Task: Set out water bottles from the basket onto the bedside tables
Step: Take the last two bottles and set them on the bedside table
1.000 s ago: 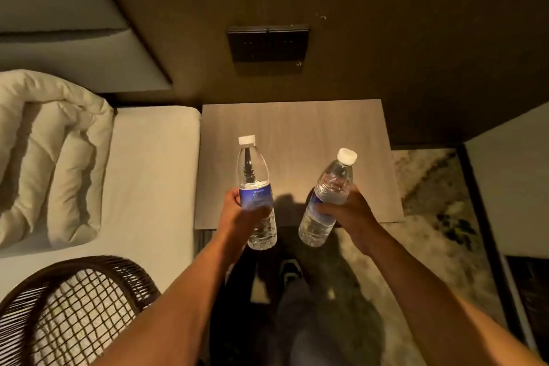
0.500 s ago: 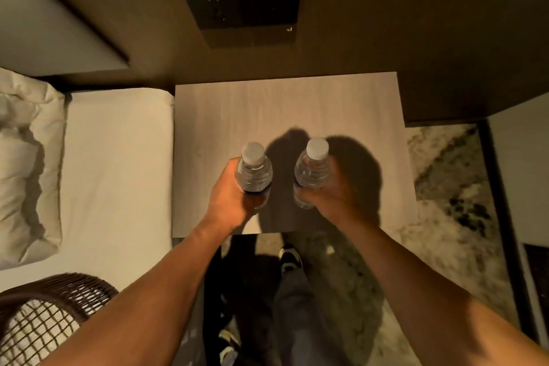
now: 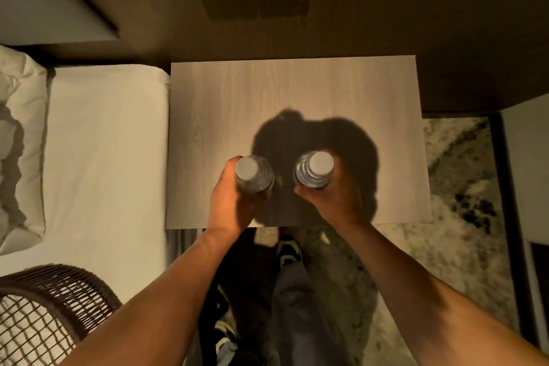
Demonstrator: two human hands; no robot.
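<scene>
A dark wicker basket (image 3: 56, 303) sits at the lower left on the white bed (image 3: 104, 157). Over the near half of the wooden bedside table (image 3: 297, 92), the left hand (image 3: 234, 196) is wrapped around an upright water bottle (image 3: 254, 174) with a white cap. Just beside it, apart, the right hand (image 3: 332, 196) clasps a second water bottle (image 3: 315, 169), also upright. Whether their bases touch the tabletop cannot be told from above.

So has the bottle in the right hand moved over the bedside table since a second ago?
Yes. The right-hand bottle went from tilted at the bedside table's near edge to upright, further in over its top.
</scene>
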